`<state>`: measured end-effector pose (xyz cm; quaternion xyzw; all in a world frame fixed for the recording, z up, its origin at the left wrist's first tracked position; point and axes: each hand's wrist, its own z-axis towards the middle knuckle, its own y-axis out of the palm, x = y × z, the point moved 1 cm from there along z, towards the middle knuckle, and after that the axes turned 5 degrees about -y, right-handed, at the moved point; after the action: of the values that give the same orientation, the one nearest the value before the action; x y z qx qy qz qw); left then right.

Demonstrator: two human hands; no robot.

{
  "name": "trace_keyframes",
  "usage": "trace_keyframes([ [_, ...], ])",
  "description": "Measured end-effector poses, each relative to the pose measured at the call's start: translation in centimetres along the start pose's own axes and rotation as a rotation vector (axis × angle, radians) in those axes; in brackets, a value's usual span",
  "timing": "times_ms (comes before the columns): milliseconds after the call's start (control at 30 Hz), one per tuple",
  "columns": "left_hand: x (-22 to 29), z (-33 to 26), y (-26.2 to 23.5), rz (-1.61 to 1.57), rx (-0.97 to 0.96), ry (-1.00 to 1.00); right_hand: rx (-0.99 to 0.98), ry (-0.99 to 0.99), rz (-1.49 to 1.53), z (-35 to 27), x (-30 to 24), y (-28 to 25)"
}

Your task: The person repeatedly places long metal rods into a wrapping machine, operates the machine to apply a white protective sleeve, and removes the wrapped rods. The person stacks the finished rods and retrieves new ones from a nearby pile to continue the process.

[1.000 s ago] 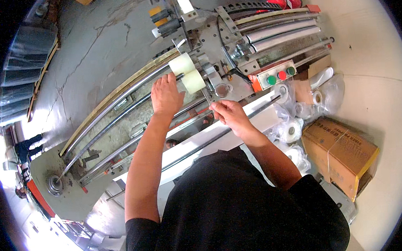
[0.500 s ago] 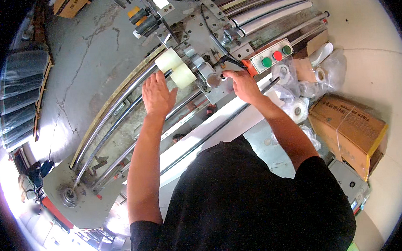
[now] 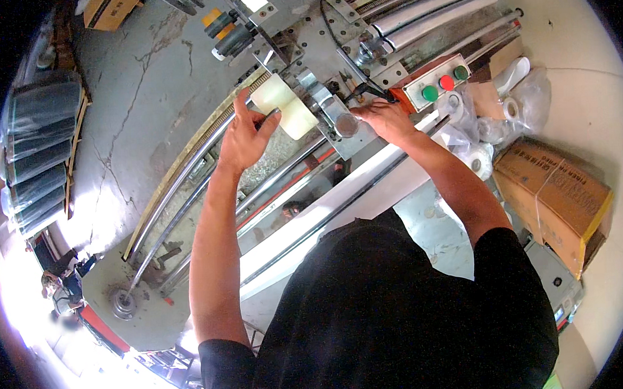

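Centrally, a long grey machine [image 3: 181, 82] with curved metal rails [image 3: 179, 179] is being leaned over by a person in a black shirt. Right of it, a brown cardboard box [image 3: 555, 194] is being kept on the floor. A pale cream roller [image 3: 285, 105], mounted near the machine's upper middle, is being gripped by the left hand [image 3: 243, 131], fingers curled round its end. A thin black tool [image 3: 362, 91] is being pinched by the right hand [image 3: 385, 118], beside a button box [image 3: 437, 85].
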<state>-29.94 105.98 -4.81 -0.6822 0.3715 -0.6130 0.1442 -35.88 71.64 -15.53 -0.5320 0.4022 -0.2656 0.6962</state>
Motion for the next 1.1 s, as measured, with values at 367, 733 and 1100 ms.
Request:
trace_keyframes([
  [367,-0.8,2.2,-0.3,-0.364,-0.276,-0.236,0.295,0.409,0.521,-3.4,-7.3,-3.3],
  [733,2.0,-0.5,-2.6,-0.443,-0.17,-0.226,0.411,0.223,0.725,3.0,-15.6,-8.2],
  [1100,3.9,-1.9,-4.4,-0.5,-0.265,-0.235,0.268,0.188,0.728,9.7,-15.3,-7.8],
])
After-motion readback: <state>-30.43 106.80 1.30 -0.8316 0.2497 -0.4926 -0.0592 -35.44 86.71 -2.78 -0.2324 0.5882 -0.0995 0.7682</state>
